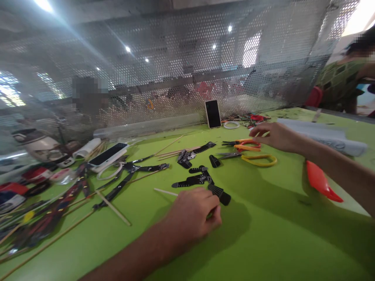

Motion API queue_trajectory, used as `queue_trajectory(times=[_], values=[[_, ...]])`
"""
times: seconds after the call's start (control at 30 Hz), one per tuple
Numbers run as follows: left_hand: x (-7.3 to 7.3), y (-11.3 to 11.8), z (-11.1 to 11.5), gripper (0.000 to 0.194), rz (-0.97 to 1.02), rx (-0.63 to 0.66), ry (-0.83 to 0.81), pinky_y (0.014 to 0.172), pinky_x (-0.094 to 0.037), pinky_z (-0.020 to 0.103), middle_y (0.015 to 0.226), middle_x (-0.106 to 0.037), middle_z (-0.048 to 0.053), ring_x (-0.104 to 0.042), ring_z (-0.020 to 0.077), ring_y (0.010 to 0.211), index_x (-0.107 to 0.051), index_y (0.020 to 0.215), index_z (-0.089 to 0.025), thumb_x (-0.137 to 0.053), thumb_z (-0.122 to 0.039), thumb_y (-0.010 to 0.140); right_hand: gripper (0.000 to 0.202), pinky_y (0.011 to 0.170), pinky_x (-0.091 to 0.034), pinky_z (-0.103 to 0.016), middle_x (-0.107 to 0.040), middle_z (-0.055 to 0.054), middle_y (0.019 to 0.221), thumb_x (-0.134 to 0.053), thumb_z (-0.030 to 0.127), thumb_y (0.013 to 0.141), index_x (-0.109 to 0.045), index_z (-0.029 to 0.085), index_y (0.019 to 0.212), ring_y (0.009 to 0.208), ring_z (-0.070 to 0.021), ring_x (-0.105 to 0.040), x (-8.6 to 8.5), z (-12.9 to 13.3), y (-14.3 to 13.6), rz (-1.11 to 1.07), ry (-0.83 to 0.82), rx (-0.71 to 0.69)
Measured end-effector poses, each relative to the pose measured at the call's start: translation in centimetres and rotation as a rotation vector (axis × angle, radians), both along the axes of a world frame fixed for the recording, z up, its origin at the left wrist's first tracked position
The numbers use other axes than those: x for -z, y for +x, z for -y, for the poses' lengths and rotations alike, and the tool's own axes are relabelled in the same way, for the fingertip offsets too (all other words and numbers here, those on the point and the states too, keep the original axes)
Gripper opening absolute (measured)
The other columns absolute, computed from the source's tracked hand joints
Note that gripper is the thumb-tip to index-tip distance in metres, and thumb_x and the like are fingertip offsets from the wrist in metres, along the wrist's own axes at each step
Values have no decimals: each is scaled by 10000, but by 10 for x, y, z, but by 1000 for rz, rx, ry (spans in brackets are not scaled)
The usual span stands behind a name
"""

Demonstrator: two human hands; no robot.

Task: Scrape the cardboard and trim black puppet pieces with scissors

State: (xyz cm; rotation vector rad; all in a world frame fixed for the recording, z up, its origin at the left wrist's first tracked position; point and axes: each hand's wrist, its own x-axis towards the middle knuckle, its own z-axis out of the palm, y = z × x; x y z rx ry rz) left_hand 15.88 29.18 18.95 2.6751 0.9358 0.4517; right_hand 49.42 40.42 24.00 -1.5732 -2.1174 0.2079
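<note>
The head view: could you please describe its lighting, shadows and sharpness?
Head view: streaked glare at upper left; soft shadow beside the bare left hand on the bright green tabletop; haze softening the left part of the grey perforated metal screen.

We saw glare at the upper left, where a lamp (43, 4) sent a pale streak over the mesh (175, 50), which was dotted with smaller bright spots. The upper right corner was blown out to white. On the table (278, 253), we found soft shadows below the left hand (197, 212) and right hand (272, 136). Wide-angle distortion stretched the edges, the left side looked smeared, and coarse pixel blocks masked two patches.
</note>
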Motion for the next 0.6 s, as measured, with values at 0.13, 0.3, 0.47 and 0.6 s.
queue_trajectory(times=[0.13,0.3,0.47,0.6], values=[[-1,1,-1,186,34,-29,-21,575,-262,262,609,-486,-16,-394,119,617,-470,642,-158,-473,-126,826,272,754,-467,-337,-686,-118,922,-552,372,792,-629,149,928,826,-226,-624,0,-9,10,7,1,31],[-8,0,2,246,71,-62,-36,570,-250,279,559,-414,-17,-373,139,623,-408,597,-167,-450,-148,838,313,752,-461,-333,-690,-113,1001,-558,359,796,-649,154,1013,871,-238,-628,1,0,-1,111,-104,-80],[-12,0,4,197,104,-57,-52,604,-319,289,681,-478,3,-414,154,689,-477,703,-158,-407,-137,886,475,815,-430,-376,-626,-173,1156,-575,391,793,-607,112,1175,986,-297,-586,12,5,-12,225,-144,-107],[-9,0,-1,198,169,-52,-38,727,-422,328,866,-575,59,-484,181,832,-565,926,-112,-370,-127,954,509,781,-441,-365,-641,-152,1076,-558,461,802,-606,131,1187,928,-287,-593,17,2,-13,279,-163,-141]])
